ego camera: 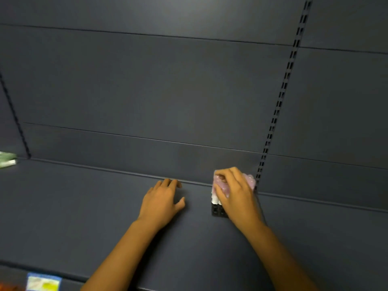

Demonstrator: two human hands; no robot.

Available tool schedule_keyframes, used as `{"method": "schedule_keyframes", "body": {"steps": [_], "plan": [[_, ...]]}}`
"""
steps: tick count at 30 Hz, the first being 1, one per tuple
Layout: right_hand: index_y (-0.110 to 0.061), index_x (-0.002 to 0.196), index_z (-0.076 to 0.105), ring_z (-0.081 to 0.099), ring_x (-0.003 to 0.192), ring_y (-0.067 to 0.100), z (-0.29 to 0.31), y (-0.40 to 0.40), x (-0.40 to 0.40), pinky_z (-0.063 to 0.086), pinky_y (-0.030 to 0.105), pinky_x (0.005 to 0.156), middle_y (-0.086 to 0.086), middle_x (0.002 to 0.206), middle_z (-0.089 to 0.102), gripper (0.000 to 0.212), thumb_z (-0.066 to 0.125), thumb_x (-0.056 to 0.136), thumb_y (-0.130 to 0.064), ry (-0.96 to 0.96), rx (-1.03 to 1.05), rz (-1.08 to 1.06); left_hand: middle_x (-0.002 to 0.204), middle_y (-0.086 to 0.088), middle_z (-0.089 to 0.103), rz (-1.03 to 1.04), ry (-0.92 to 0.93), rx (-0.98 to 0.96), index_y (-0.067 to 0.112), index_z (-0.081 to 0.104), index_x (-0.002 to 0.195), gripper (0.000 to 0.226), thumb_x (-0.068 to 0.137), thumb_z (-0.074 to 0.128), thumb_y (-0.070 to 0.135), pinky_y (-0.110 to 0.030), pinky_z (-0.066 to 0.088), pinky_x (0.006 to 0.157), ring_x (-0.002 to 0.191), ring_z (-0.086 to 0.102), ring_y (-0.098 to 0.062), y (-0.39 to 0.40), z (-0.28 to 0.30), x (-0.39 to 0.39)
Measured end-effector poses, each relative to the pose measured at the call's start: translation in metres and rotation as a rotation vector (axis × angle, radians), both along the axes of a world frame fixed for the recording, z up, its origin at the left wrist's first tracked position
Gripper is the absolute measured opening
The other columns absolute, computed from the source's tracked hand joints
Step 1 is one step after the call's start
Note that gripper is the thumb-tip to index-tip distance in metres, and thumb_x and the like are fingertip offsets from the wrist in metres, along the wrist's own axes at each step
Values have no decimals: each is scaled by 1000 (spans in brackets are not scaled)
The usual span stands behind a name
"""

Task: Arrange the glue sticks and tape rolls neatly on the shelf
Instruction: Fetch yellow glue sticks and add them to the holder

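Both forearms reach up from the bottom of the frame onto the dark shelf (84, 217). Low in the left corner, at the shelf's front lip, sits a pale label (43, 283) with a yellow patch, and beside it a sliver of something orange, too cut off to name.

Right of centre, the right hand (235, 194) lies over a wrapped bundle of glue sticks (218, 203), its fingers curled round the top, gripping it. The bundle looks to stand on the shelf close against the back panel (147, 91), just left of the slotted upright (279, 97). Its upper part shows pinkish under shiny film, with a white band below and a black base at the bottom.

Centre frame, the left hand (162, 201) rests flat on the shelf, fingers straight and relaxed, holding nothing, their tips near the back seam and well apart from the bundle.

At the left edge, midway up, a green and white packet (7, 159) lies blurred; I cannot tell what it is.

My guess is the bundle is light and fairly stiff, since the sticks are bound together, but the film looks slick, so a grip from above could slide. Holding it lower, around the sides near the black base, should steady it better when squaring it to the back panel. No tape rolls are in view.
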State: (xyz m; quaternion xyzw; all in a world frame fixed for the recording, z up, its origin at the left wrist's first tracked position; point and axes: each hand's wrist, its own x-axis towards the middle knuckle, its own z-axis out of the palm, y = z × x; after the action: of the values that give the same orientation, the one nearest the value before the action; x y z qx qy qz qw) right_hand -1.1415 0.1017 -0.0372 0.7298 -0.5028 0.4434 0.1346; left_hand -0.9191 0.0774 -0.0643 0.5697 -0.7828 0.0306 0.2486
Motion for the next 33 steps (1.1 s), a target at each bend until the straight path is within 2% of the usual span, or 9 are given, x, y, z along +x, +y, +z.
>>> {"method": "schedule_keyframes", "body": {"steps": [2,4,8,13,17,25,33], "plan": [[-24,111,60,57,102,14,5,-5,35,48,33,89,-7,109,55,26,67,86,-23,75,185,86,121,6,56,12,-21,12,28,51,119,40,87,54,52,-34,46,86,111,53,-19,3,7,31],[-23,117,55,53,113,17,4,-15,75,46,36,95,-4,116,53,34,68,86,-27,182,366,124,121,6,56,39,-54,23,29,51,119,40,86,54,53,-33,46,87,112,53,-19,7,15,69],[-19,124,48,49,122,22,4,-33,170,42,36,100,1,126,50,48,71,84,-36,342,560,145,124,4,54,123,-86,69,28,50,125,41,90,54,49,-34,46,91,116,51,-20,26,32,168],[-21,123,47,48,124,20,2,-44,298,44,37,99,-1,127,49,50,71,83,-40,381,576,254,126,2,53,289,-112,106,27,49,128,41,93,54,48,-35,47,89,116,50,-21,62,40,311],[-21,124,47,49,123,21,2,-44,386,45,37,99,0,128,49,50,70,85,-40,405,585,338,124,4,53,410,-84,134,29,49,126,39,93,55,47,-35,48,88,116,50,-19,90,42,395],[-23,124,47,49,121,19,-2,-66,520,48,40,96,-2,129,48,46,69,88,-39,422,622,513,126,6,53,561,-53,146,30,48,127,38,93,55,45,-33,50,85,114,51,-16,110,36,500],[-23,123,49,51,120,17,-14,-118,623,48,38,97,-4,129,47,44,69,88,-38,407,622,631,123,4,53,654,-32,211,30,50,126,37,92,57,43,-34,53,80,109,53,-17,63,33,587]]}}
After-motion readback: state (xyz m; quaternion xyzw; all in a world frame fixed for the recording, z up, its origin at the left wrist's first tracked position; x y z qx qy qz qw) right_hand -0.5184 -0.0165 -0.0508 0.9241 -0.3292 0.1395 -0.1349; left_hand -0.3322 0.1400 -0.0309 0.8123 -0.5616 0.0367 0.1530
